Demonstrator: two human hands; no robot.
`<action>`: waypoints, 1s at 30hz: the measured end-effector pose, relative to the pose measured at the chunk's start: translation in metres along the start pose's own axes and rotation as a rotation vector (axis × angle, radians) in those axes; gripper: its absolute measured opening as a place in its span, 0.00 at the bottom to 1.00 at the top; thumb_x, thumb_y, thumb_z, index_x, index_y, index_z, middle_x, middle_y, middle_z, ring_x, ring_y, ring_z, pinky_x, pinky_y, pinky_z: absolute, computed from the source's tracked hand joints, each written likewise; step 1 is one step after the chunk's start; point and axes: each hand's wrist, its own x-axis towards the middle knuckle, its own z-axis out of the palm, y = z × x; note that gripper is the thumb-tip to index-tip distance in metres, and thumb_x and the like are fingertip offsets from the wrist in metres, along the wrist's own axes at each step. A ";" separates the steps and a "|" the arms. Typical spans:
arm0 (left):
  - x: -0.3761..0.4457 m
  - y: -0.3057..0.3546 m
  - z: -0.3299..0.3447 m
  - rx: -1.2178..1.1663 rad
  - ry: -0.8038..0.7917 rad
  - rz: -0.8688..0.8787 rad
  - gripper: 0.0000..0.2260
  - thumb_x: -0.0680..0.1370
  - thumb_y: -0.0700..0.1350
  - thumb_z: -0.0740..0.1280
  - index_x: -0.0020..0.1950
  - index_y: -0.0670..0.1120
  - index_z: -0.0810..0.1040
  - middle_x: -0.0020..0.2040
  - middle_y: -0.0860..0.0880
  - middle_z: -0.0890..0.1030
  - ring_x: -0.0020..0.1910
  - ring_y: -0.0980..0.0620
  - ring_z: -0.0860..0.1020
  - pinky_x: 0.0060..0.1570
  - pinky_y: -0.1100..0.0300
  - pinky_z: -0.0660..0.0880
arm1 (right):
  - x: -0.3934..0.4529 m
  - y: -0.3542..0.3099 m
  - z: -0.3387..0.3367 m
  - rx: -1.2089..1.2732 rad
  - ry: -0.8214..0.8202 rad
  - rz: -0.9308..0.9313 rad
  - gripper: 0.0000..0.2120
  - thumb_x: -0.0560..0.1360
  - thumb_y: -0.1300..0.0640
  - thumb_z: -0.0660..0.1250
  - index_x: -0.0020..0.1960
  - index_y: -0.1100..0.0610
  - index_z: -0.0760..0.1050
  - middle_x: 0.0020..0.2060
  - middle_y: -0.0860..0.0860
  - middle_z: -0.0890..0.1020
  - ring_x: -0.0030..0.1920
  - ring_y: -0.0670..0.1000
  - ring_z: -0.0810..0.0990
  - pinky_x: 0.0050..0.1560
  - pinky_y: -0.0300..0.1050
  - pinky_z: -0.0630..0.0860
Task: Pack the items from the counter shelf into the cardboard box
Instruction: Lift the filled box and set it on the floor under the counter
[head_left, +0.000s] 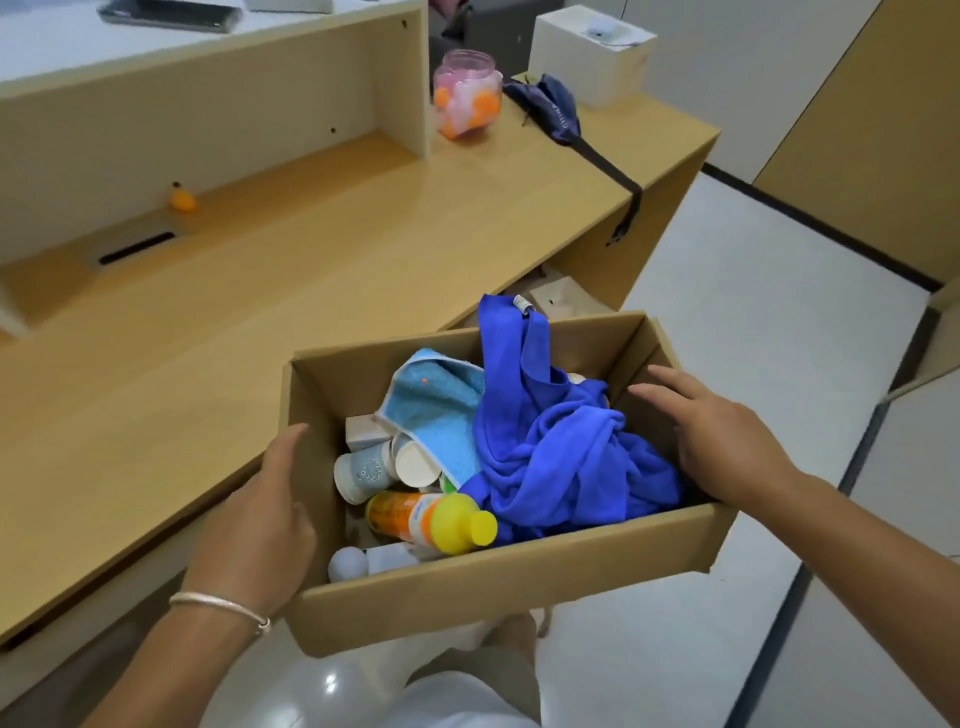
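**Box nearly full, a few things left on the desk**

The cardboard box (498, 587) sits off the desk's near edge. The left hand (260, 519) presses flat on its left wall. The right hand (711, 441) rests spread over the right rim, gripping nothing. Inside lie a crumpled blue cloth (561, 441), a terry towel (441, 410), paper cups (363, 475) and a glossy yellow-capped bottle (431, 522). A clear plastic jar (466, 93) remains near the desk's far edge, and a small orange toy (182, 199) on the shelf.

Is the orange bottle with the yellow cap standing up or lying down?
Lying down. The orange bottle rests on its side inside the cardboard box, cap pointing right.
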 end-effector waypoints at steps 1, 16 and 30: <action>0.010 0.012 0.009 0.000 0.003 -0.018 0.33 0.72 0.34 0.64 0.73 0.54 0.58 0.23 0.52 0.71 0.21 0.53 0.69 0.21 0.61 0.59 | 0.013 0.014 -0.001 0.004 -0.011 -0.006 0.36 0.68 0.71 0.62 0.71 0.44 0.66 0.75 0.43 0.60 0.61 0.57 0.76 0.55 0.50 0.76; 0.134 0.212 0.089 -0.087 0.071 -0.277 0.32 0.74 0.37 0.67 0.73 0.57 0.59 0.35 0.54 0.74 0.27 0.58 0.71 0.24 0.60 0.66 | 0.222 0.193 -0.055 -0.040 -0.001 -0.179 0.31 0.65 0.74 0.66 0.64 0.51 0.77 0.68 0.48 0.73 0.50 0.58 0.82 0.45 0.48 0.78; 0.140 0.374 0.182 -0.011 0.246 -0.545 0.30 0.72 0.35 0.68 0.68 0.55 0.62 0.26 0.53 0.71 0.21 0.53 0.70 0.19 0.56 0.67 | 0.369 0.338 -0.058 0.036 0.029 -0.595 0.30 0.63 0.73 0.70 0.61 0.52 0.78 0.63 0.51 0.78 0.46 0.58 0.83 0.42 0.49 0.80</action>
